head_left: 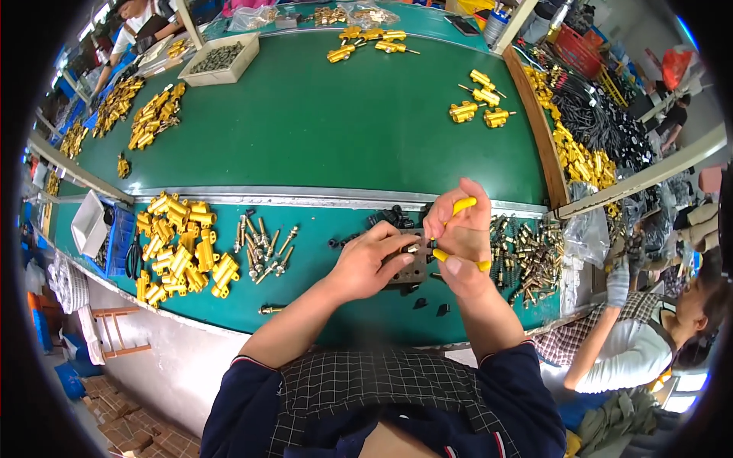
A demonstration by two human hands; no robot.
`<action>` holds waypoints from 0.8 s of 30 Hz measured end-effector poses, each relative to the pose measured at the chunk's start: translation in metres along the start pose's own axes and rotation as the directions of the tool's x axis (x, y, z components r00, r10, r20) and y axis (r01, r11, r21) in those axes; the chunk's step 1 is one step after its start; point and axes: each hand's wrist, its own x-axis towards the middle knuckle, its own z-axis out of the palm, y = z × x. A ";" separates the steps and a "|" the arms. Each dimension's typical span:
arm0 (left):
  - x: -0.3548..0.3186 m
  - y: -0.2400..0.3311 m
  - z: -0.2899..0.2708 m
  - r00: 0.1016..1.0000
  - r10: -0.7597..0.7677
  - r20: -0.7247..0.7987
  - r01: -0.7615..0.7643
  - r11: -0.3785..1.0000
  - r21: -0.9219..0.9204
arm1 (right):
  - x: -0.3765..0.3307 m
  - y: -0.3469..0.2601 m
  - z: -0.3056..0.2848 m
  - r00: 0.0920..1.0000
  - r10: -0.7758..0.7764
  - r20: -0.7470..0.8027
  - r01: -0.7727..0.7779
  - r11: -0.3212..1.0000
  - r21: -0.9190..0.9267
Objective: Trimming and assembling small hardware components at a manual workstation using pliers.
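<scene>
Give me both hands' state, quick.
Left hand: closed, seemingly pinching a small metal part.
Right hand: holding a yellow-handled tool, its handles spread apart.

Navy short sleeves (pixel 531 397), red-and-white cuff trim (pixel 256 362); black apron (pixel 374 379), white grid pattern.

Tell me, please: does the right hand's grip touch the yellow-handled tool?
Touching. In the head view, the right grip holds the yellow-handled tool, thumb across one handle.
</scene>
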 end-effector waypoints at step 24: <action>-0.004 0.017 0.007 0.999 -0.042 -0.012 0.043 0.997 0.066 | 0.000 -0.052 0.010 0.892 -0.183 -0.413 0.225 0.973 0.054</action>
